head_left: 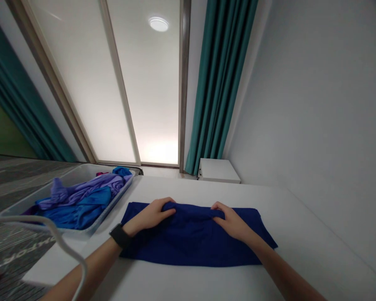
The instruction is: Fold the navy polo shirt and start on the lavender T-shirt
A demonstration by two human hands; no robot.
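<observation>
My left hand [152, 216] and right hand [232, 221] each pinch the far edge of the blue cloth [191, 244], which lies flat on the table [301, 234] beside a tray [19, 207] (heaped with clothes). I judge this is mid-fold; bringing the edge over calls for level hands.

Dk blue cloth [194, 236] flat on table, far edge bunched.

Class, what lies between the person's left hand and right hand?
Head view: a bunched fold of the blue cloth spans from left hand to right hand.
</observation>
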